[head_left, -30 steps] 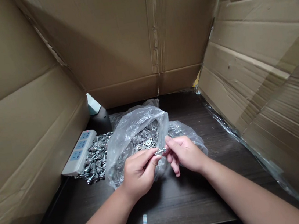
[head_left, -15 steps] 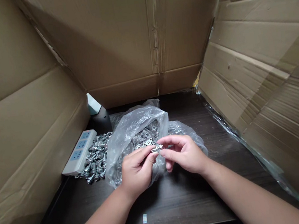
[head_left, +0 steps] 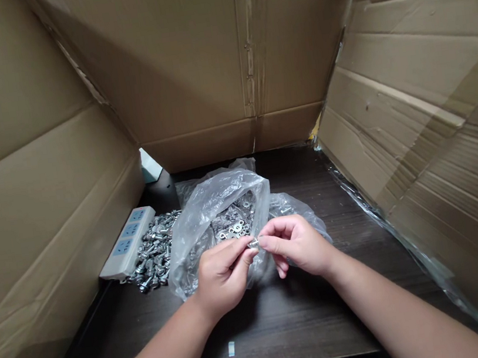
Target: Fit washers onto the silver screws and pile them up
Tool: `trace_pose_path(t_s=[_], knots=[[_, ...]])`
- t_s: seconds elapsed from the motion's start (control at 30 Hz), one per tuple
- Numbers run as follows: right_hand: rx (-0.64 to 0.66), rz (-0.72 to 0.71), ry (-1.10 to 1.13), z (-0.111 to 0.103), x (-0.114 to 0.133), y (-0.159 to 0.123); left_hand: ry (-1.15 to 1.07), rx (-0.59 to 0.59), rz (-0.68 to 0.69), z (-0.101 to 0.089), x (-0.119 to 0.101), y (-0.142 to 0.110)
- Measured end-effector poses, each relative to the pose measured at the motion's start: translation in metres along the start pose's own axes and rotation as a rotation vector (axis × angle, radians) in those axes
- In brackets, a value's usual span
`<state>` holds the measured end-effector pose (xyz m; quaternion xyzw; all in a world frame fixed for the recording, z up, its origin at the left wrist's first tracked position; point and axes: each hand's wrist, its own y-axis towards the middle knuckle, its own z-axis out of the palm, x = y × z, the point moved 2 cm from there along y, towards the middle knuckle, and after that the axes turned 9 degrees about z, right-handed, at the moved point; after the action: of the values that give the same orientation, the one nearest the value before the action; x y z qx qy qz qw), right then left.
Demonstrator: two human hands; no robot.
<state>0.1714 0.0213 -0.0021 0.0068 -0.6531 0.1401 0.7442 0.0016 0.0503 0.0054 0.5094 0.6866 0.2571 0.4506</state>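
Note:
My left hand and my right hand meet over a dark wooden table, both pinching one small silver bolt between thumb and fingers. The hands hover just in front of a clear plastic bag that lies open and holds several washers and nuts. A second clear bag lies behind my right hand. The bolt's end is partly hidden by my fingertips.
A heap of assembled bolts lies left of the bag, beside a white power strip. Cardboard walls stand on the left, back and right. A small white label lies on the table near me.
My right hand's fingers have shifted round the bolt, closing in on its end. The bolt has dropped slightly. My left hand has stayed nearly still.

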Motion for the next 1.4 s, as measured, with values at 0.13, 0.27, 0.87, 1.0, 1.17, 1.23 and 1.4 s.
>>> trace_pose_path(t_s=[0.13,0.27,0.87,1.0,1.17,1.23,1.4], knots=[[0.015,0.044,-0.021,0.002,-0.006,0.001,0.014,0.011,0.02,0.001,-0.001,0.0],[-0.075,0.04,-0.102,0.003,-0.01,0.002,0.029,-0.01,-0.018,0.001,-0.001,0.0],[-0.072,-0.115,-0.077,0.006,0.005,-0.004,-0.021,-0.035,-0.042,0.0,-0.001,0.001],[-0.03,-0.09,-0.083,0.005,0.004,-0.003,-0.02,-0.007,-0.027,0.0,-0.002,0.003],[0.056,-0.06,-0.079,0.003,0.004,-0.004,-0.026,0.001,0.018,0.001,-0.004,0.003],[0.085,-0.041,-0.077,0.003,0.003,-0.003,-0.023,0.009,0.029,0.001,-0.005,0.003],[0.097,0.046,-0.061,0.005,-0.005,0.0,-0.025,0.018,0.034,0.002,-0.005,0.002]])
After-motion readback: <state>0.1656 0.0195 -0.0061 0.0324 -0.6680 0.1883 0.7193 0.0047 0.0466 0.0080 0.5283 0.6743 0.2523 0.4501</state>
